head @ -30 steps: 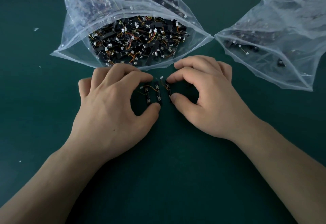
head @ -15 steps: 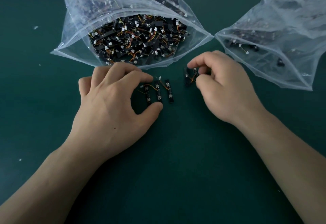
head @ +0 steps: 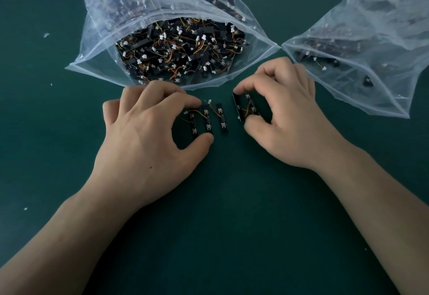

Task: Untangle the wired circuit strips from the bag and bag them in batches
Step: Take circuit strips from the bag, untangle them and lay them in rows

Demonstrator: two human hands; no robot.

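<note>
While left fingers (head: 181, 101) clamp two strips (head: 207, 123) endwise, right fingers (head: 250, 86) pinch another pair (head: 238, 108).

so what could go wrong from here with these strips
The right hand pinches a pair of strips whose wires loop between them; tugging them apart may strain the wires.
The loose strip lies outside the grip of the left hand on the row of strips, so setting the pair down could knock it askew.
The open mouth of the full bag sits behind the fingers; stray wires could snag.
</note>
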